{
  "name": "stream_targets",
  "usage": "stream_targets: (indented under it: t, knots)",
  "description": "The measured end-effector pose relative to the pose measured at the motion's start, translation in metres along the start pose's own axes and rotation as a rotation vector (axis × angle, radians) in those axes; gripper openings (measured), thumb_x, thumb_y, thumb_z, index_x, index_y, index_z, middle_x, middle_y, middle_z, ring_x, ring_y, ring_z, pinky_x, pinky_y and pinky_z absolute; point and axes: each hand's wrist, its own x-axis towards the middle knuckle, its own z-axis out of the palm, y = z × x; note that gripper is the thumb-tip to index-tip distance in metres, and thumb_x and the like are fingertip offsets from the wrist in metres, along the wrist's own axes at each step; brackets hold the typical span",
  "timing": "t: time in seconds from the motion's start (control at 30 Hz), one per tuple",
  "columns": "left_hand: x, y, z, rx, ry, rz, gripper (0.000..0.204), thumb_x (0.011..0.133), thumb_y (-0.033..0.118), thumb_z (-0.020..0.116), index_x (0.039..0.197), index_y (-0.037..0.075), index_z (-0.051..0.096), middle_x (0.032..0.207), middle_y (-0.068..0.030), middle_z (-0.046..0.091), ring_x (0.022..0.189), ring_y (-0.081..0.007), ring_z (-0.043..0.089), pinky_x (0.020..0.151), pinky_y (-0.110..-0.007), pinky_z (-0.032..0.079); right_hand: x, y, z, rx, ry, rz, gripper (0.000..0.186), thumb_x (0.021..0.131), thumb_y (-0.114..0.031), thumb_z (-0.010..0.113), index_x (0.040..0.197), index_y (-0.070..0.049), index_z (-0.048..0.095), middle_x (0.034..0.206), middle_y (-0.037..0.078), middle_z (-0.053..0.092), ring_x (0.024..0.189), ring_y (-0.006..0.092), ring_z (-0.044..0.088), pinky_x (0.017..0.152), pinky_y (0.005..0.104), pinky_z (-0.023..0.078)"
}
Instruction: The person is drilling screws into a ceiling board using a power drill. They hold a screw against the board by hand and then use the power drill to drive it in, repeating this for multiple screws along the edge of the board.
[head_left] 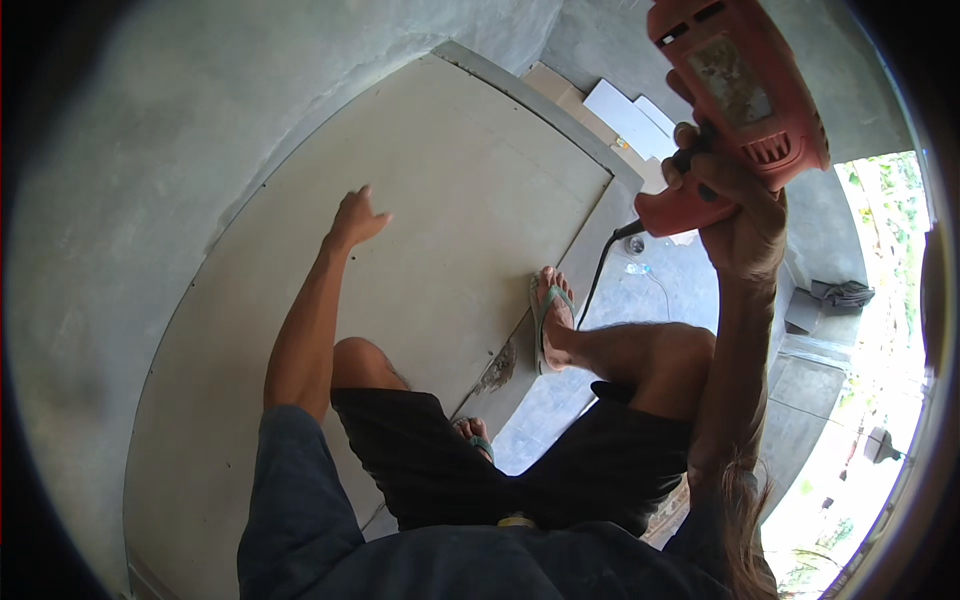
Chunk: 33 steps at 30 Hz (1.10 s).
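Note:
My right hand (735,200) is wrapped round the handle of a red corded power drill (745,90), held up at the upper right, with fingers near its trigger. The drill's front end runs out of the picture. A black cord (600,270) hangs from the handle. At the left, my left hand (358,218) is over a large pale board (450,170), thumb and forefinger apart, with nothing visible between them. I cannot tell whether it touches the board. Small dark dots, perhaps screw heads or holes, mark the board, one of them (353,258) just below that hand.
A grey concrete wall (140,180) borders the board at left. My sandalled foot (553,310) rests at the board's right edge, near a brown damaged patch (498,368). Cardboard and white panels (625,118) lie beyond. A dark cloth (843,294) sits at right, beside a bright opening.

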Motion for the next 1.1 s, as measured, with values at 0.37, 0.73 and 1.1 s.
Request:
stream_targets:
  t: [0.37, 0.73, 1.1]
  knots:
    - [-0.103, -0.104, 0.106, 0.172, -0.078, -0.315, 0.124, 0.076, 0.049, 0.087, 0.167, 0.021, 0.007, 0.168, -0.0311, -0.003, 0.151, -0.0615, 0.008, 0.116, -0.079, 0.013, -0.03, -0.034, -0.002, -0.322, 0.327, -0.073, 0.072, 0.077, 0.011, 0.062, 0.146, -0.001, 0.043, 0.134, 0.019, 0.058, 0.1, 0.0232, 0.064, 0.073, 0.033, 0.058]
    - [-0.098, -0.085, 0.121, 0.373, -0.001, -0.265, 0.129, 0.068, 0.05, 0.091, 0.166, 0.014, 0.015, 0.165, -0.037, 0.008, 0.144, -0.0684, 0.02, 0.115, -0.081, 0.009, -0.004, -0.057, -0.014, -0.581, 0.232, -0.076, 0.073, 0.075, 0.007, 0.069, 0.143, -0.001, 0.045, 0.127, 0.016, 0.061, 0.098, 0.0215, 0.066, 0.07, 0.0326, 0.059]
    - [-0.097, -0.069, 0.106, 0.461, -0.207, -0.321, 0.126, 0.079, 0.037, 0.086, 0.166, 0.018, -0.003, 0.168, -0.0299, -0.005, 0.149, -0.0611, 0.016, 0.116, -0.078, 0.016, 0.096, 0.034, -0.122, -0.604, 0.061, 0.304, 0.064, 0.074, 0.01, 0.067, 0.136, 0.001, 0.049, 0.11, 0.017, 0.063, 0.092, 0.0211, 0.066, 0.074, 0.036, 0.058]
